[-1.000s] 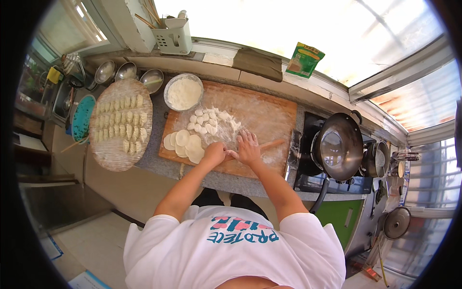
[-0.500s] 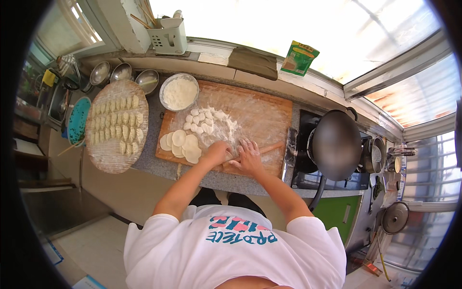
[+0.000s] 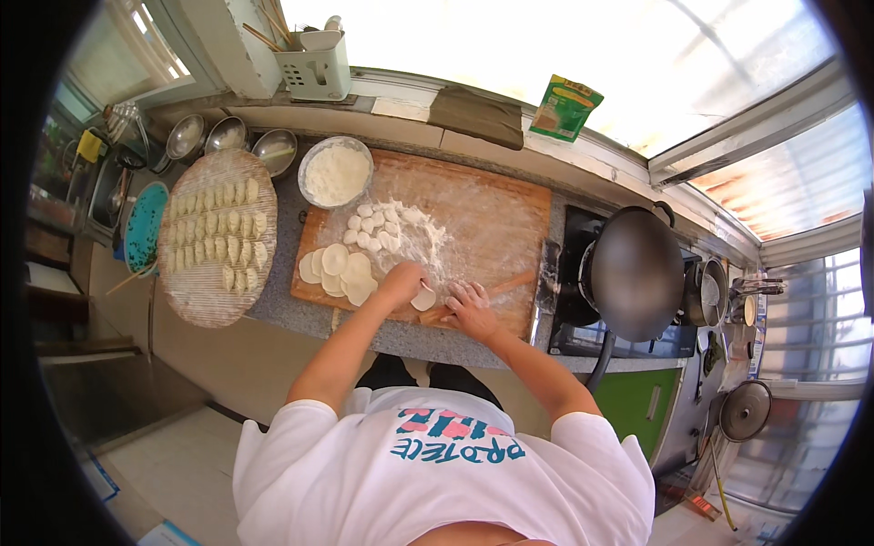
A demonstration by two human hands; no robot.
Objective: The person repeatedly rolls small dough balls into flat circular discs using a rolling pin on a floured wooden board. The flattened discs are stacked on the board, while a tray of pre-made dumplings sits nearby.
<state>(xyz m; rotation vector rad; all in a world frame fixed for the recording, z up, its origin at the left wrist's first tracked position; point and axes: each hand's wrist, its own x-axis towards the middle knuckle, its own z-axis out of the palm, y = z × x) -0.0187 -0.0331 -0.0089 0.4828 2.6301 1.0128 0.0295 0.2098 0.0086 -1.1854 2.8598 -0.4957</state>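
Note:
On the floured wooden board, my left hand pinches the edge of a small round dough wrapper. Just right of it, my right hand rests over a wooden rolling pin, fingers curled onto it. The pin lies slantwise, and its near end shows below the hand. Flattened wrappers overlap in a pile left of my left hand. Beyond them sit several small floured dough pieces with loose flour around them.
A bowl of flour touches the board's far left corner. Rows of dumplings stand on a round tray at left, near metal bowls and a teal basin. To the right, a dark wok sits on the stove, its handle pointing toward me.
My left hand has drawn slightly left and up from the pin, and the wrapper now shows between the hands. My right hand has shifted a little nearer, still on the pin.

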